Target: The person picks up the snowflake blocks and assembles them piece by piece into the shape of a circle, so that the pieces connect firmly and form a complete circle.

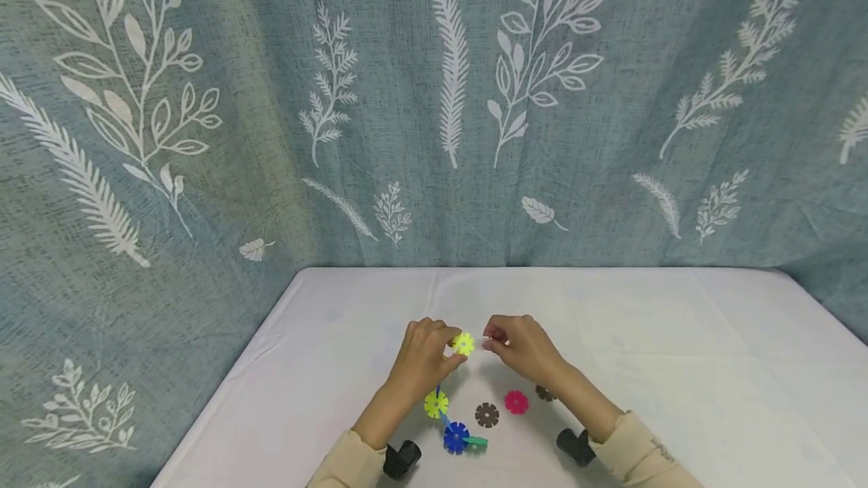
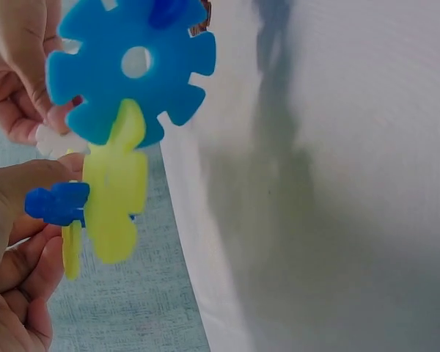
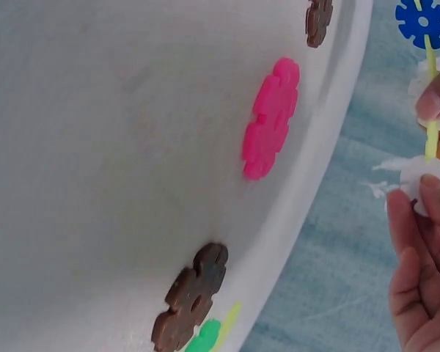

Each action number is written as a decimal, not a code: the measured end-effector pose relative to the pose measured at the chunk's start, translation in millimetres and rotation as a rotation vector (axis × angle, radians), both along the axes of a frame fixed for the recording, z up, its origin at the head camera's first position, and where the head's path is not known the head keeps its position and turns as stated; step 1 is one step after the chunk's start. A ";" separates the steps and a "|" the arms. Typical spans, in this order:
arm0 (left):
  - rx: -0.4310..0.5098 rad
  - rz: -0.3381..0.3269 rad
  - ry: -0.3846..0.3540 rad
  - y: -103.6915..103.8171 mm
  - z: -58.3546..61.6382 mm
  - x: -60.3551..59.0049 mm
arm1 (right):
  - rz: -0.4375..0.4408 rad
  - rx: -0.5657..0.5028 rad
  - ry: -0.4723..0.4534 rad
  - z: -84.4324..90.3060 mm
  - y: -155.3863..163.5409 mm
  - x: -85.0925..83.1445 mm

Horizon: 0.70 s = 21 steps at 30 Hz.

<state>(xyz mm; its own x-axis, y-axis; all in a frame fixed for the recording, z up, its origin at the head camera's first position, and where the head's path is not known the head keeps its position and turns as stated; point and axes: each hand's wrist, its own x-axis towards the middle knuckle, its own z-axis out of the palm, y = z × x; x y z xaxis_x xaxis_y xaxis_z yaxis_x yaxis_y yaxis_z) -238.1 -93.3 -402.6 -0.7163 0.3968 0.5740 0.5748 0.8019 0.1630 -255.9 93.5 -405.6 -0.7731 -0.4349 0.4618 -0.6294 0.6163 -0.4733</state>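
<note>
My left hand (image 1: 423, 356) pinches a yellow notched disc (image 1: 463, 343) between thumb and fingers. Opposite it, my right hand (image 1: 525, 345) pinches a white notched disc (image 3: 418, 176), whose edge is right at the yellow one. Below the left hand in the head view runs a string of linked discs: a yellow disc (image 1: 436, 404), a dark blue disc (image 1: 456, 437) and a green disc (image 1: 478, 442). Close up in the left wrist view, a blue disc (image 2: 161, 92) joins a yellow disc (image 2: 117, 213) by its slot. Fingers partly hide the white piece.
On the white-covered table (image 1: 644, 322) lie a brown disc (image 1: 487, 415), a pink disc (image 1: 517, 402) and another brown disc (image 1: 545, 393), partly behind the right forearm. Black wrist cameras (image 1: 403, 459) sit by both sleeves. A patterned curtain (image 1: 407, 96) hangs behind the table.
</note>
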 end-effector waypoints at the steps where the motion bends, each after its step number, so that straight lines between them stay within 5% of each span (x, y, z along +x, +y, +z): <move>1: 0.003 -0.004 -0.001 -0.2 0.3 0.2 | 0.004 -0.009 -0.001 0.2 -0.8 0.0; 14: 0.132 -0.022 -0.108 -2.2 -0.8 5.7 | 0.033 -0.132 -0.109 3.7 -13.1 1.2; 21: 0.016 0.082 -0.108 -5.7 -0.1 10.3 | 0.088 -0.058 -0.118 -0.2 -19.1 -0.1</move>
<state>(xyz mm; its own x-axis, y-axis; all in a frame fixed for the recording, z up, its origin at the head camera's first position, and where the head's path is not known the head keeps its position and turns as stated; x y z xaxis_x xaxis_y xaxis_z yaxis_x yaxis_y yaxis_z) -227.8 -98.9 -402.7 -0.8039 0.3254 0.4978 0.4856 0.8423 0.2337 -256.0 74.4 -405.9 -0.7832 -0.4790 0.3963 -0.6181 0.5306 -0.5800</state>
